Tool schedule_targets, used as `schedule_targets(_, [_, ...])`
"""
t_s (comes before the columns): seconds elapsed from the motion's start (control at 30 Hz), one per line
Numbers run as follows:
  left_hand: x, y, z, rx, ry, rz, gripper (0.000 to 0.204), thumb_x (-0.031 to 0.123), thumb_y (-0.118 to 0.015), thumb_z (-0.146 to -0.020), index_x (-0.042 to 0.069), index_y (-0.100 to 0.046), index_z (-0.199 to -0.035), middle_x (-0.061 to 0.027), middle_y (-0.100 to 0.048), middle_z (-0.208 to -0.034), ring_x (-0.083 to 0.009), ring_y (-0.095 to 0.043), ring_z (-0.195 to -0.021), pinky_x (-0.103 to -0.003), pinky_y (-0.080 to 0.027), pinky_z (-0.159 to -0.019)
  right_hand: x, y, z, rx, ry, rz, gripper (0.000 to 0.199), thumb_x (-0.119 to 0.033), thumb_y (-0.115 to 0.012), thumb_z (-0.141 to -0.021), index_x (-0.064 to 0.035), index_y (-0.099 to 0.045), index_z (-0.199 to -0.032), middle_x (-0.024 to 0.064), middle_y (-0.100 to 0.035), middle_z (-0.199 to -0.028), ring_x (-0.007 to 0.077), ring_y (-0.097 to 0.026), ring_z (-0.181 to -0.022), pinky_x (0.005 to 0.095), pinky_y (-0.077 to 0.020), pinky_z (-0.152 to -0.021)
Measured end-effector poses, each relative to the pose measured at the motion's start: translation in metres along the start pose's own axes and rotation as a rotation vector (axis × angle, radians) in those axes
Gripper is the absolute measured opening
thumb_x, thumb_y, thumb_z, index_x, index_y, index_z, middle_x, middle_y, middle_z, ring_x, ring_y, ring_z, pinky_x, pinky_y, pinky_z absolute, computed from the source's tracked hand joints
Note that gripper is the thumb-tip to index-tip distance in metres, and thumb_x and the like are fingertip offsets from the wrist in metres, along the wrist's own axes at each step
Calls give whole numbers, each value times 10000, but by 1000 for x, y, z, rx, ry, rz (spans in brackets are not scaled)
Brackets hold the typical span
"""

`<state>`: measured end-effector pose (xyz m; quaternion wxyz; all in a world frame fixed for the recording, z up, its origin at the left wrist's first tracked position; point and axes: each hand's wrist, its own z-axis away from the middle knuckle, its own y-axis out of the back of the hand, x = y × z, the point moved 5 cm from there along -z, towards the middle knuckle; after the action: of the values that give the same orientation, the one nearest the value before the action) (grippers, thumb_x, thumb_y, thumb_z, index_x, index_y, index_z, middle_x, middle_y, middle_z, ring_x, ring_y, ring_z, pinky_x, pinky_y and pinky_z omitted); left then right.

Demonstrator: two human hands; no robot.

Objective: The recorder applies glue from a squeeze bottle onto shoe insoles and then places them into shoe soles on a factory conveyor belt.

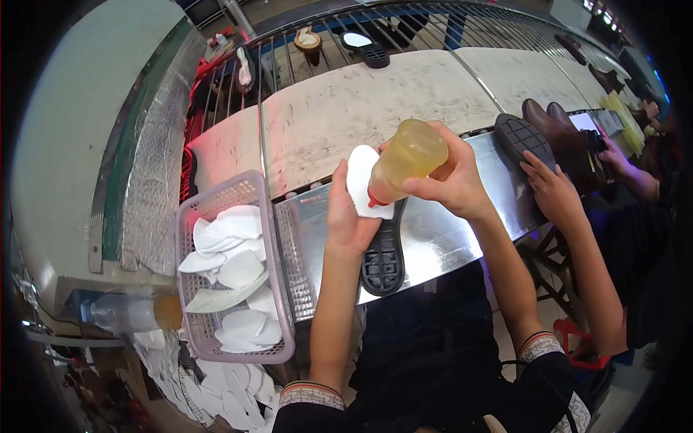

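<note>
A white foam insole pad (359,180) rests in my left hand (348,216), which supports it from below with the fingers behind it. My right hand (456,177) grips a soft squeeze bottle (411,154) of yellowish liquid, tipped so its red nozzle points down at the lower part of the pad. Whether the nozzle touches the pad, I cannot tell. Under the pad, a black shoe sole (384,260) lies tread side up on the metal ledge, its upper part hidden by the pad and my hand.
At my left stands a lilac plastic basket (287,317) of white pads. Beyond the metal ledge (451,245) runs a pale conveyor belt (325,108); a sole with a white pad (367,49) sits at its far edge. To the right, a co-worker's hand (552,189) touches another black sole (521,137) beside brown boots (552,126).
</note>
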<state>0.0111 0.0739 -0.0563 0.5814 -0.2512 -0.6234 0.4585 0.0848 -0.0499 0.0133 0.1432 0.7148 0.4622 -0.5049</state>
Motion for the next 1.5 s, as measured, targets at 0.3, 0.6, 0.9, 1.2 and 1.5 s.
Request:
schedule_targets(0.3, [-11, -17, 14, -107, 74, 192, 431, 344, -318, -1005, 31, -469, -1260, -120, -553, -1217, -265, -566, -1066, -421, -479, -900, -9, -9, -19, -375, -162, 37, 608, -79, -821, -685, 8, -515, -1202, 55, -603, -1100, 130, -568, -1043, 291, -459, -927])
schedule_targets(0.6, [-20, -26, 20, -193, 192, 174, 521, 375, -299, -1007, 24, -340, -1390, -181, -508, -1270, -323, -533, -1113, -462, -438, -961, -15, 47, -69, -154, 42, 375, 491, -154, -773, -757, -12, -544, -1168, 70, -635, -1045, 147, -605, -975, 276, -496, -847])
schedule_targets(0.9, [20, -26, 19, -85, -217, -421, 545, 225, -531, -905, 68, -363, -1398, -154, -526, -1233, -305, -542, -1148, -399, -438, -986, 95, 106, 10, 627, -206, -1073, 483, -297, -661, -870, -8, -483, -1212, 115, -539, -1204, 224, -528, -1147, 366, -465, -978])
schedule_targets(1.2, [28, -48, -14, 158, -378, -1926, 505, 321, -741, -742, -22, -605, -1087, -181, -648, -901, -290, -658, -816, -367, -520, -708, 103, 104, 10, 589, -280, -1027, 613, -322, -666, -862, 44, -369, -1253, 174, -463, -1220, 284, -514, -1162, 397, -443, -1032])
schedule_targets(1.5, [15, -39, -38, 43, -393, -2376, 469, 317, -748, -711, -45, -632, -985, -243, -642, -822, -371, -639, -805, -421, -506, -732, 104, 109, 10, 597, -202, -1124, 580, -322, -662, -859, 37, -400, -1231, 170, -472, -1205, 280, -521, -1142, 398, -469, -1003])
